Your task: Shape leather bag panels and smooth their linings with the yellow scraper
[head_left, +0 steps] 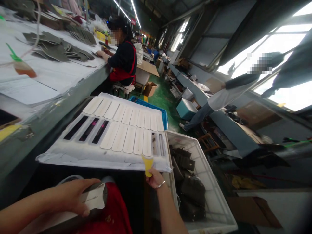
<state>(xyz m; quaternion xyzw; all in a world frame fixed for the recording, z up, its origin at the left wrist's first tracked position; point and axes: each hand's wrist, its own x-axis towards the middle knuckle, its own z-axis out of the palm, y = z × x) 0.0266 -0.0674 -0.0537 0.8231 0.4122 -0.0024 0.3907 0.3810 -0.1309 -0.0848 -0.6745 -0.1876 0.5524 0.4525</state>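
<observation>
My right hand (155, 178) pinches a small yellow scraper (147, 165). The scraper's wide end meets the lower end of a white strip (147, 143) on a cloth-covered board (80, 158). Rows of similar white rounded strips lie on that board, along with dark rectangular pieces (85, 129) at its left. Down at the lower left, my left hand (73, 196) is closed around a grey piece with a white face (96, 197), held over a red apron (114, 208). Part of that grey piece is hidden by the hand and forearm.
A white crate (216, 198) holding dark leather-like pieces (188, 188) stands right of the board. At left runs a long worktable (60, 97) with grey pieces and a glue bottle (23, 66). A seated co-worker (123, 58) is ahead; another person (226, 94) stands at right.
</observation>
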